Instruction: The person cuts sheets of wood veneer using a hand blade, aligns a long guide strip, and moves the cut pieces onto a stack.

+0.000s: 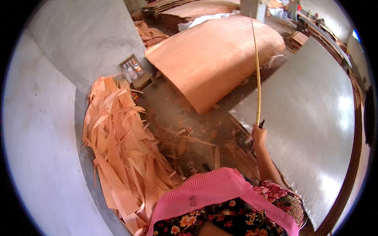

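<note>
My right hand (258,135) is closed round the lower end of a long, thin yellowish stick (258,84), which points up and away from me. A small dark object (261,123) also sticks out of the same fist; its kind is too small to tell. Beside this hand lies a large, smooth grey metal-topped table (311,114). Beyond the stick, a big stack of thin orange-brown wood veneer sheets (216,55) sags at its edges. My left hand does not show.
A tall heap of torn veneer strips (122,145) leans along the grey wall (47,129) at left. Wood scraps (193,139) litter the floor. A small box with bottles (132,69) stands by the wall corner. More veneer stacks (197,10) fill the back.
</note>
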Motion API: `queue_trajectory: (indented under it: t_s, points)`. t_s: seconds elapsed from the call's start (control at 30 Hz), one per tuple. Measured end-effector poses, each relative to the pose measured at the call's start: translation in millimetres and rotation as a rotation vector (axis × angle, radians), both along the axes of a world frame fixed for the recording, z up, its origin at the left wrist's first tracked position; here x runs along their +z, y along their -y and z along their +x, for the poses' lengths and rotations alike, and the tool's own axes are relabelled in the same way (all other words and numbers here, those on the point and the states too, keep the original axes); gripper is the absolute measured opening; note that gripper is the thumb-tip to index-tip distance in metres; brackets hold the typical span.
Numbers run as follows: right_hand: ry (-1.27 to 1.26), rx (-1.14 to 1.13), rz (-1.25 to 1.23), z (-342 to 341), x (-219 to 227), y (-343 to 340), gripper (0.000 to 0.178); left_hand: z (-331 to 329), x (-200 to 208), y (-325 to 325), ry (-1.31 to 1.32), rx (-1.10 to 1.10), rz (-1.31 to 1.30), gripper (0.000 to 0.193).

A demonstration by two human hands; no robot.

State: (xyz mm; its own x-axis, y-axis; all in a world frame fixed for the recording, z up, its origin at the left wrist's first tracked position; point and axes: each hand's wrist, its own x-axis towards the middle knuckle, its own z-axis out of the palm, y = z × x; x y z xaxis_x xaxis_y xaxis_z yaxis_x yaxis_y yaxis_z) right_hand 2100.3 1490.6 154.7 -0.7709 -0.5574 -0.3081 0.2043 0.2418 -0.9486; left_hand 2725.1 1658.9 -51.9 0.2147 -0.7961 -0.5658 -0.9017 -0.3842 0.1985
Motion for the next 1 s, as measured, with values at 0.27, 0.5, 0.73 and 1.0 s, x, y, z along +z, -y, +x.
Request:
queue_trajectory:
  t_s: [0.27, 0.5, 0.73, 1.0]
  points:
    - [0.003, 0.030, 0.014, 99, 5, 283, 0.029, 16, 16, 438, 0.037, -0.491, -0.451, 0.023]
    - [0.009, -0.014, 0.070, 141, -103, 547, 0.021, -51, 33, 674, -0.491, -0.199, -0.289, 0.024]
    - [0.327, 0.532, 0.212, 237, -143, 747, 0.024, -45, 48, 907, -0.248, -0.587, -0.016, 0.028]
    - [0.243, 0.567, 0.365, 304, -249, 914, 0.022, -11, -84, 1275, -0.503, -0.241, -0.083, 0.034]
